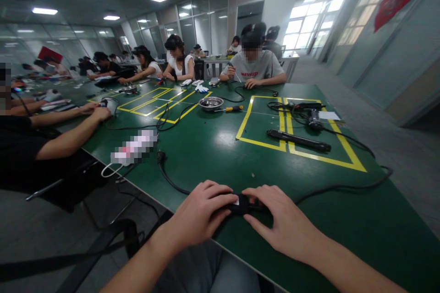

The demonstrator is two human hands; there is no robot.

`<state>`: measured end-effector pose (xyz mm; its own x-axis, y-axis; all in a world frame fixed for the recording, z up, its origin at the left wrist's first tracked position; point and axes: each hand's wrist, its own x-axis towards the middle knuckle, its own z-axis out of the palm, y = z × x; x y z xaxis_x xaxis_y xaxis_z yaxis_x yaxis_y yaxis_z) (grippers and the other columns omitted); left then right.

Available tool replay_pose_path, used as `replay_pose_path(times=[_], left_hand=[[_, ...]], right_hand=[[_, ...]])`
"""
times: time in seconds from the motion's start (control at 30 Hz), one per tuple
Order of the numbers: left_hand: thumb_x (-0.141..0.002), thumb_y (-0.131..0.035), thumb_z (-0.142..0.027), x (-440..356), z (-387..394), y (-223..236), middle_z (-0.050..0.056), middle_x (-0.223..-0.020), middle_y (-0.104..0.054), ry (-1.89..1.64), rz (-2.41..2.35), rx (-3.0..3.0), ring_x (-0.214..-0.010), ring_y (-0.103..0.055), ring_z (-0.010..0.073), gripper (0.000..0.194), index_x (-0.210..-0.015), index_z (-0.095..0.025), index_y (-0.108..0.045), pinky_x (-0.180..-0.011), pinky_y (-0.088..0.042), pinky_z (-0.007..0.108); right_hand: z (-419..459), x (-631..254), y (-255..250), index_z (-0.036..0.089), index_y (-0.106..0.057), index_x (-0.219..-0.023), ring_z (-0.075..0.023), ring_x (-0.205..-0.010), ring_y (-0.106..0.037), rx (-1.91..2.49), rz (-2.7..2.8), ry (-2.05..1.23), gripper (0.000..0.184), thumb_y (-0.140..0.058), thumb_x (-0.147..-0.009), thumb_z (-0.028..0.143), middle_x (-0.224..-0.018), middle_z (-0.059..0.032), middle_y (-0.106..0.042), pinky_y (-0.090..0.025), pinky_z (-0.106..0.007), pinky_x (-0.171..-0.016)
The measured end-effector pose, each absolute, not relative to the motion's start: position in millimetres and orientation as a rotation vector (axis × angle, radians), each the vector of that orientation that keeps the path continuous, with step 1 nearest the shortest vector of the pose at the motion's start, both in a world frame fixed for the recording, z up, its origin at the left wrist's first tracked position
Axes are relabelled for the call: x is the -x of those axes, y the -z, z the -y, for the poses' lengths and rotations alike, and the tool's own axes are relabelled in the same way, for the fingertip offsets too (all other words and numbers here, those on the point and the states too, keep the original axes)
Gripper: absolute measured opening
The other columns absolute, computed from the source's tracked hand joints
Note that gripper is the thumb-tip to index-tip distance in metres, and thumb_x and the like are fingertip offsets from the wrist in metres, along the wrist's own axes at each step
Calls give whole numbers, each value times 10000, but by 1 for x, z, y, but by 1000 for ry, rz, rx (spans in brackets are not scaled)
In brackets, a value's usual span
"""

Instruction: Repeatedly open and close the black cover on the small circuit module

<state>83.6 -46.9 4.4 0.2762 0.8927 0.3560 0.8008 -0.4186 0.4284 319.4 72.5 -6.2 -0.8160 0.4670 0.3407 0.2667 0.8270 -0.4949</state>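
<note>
My left hand (202, 213) and my right hand (280, 222) lie together at the near edge of the green table (213, 146). Between them they grip a small black device (240, 204) with a white label, fingers curled over it from both sides. A black cable (343, 187) runs from it to the right and curves back across the table. Most of the device is hidden under my fingers.
Yellow tape marks two boxes (285, 137) holding a long black tool (299, 141) and another corded black tool (311, 114). A metal bowl (211, 103), a screwdriver (232, 109), a power strip (134, 147). Several people sit around the table's left and far sides.
</note>
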Motion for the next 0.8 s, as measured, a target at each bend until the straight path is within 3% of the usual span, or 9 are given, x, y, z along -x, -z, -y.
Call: replay_pose_path(times=[0.33,0.57,0.8], left_hand=[[-1000,-600,-144,-87,49,-12,88,-1350,-776,-836,-1658,-2325,-1214,-626,298,350,-1316,-251,-703,-1112,-437,536],[-963,-599,-99,-88,51,-10,105,-1337,-750,-879,-1608,-2267,-1227,-608,296,397,-1325,-236,-685,-1109,-482,508],[-1041,-672,-232,-73,41,-13,115,-1289,-762,-1217,-1526,-1970,-1204,-678,274,265,-1302,-229,-720,-1071,-559,452]], right_hand=[[-69,-320,7,250,-708,-1245,-251,-861,-697,508,2543,-577,346,-764,-918,149,-957,-36,-747,-550,-390,-763],[-65,-320,10,250,-664,-1268,-242,-841,-695,537,2500,-542,398,-786,-896,178,-955,-26,-743,-547,-379,-757],[-58,-316,-3,239,-613,-1020,-220,-702,-621,747,2548,-574,349,-870,-794,308,-800,7,-661,-465,-336,-635]])
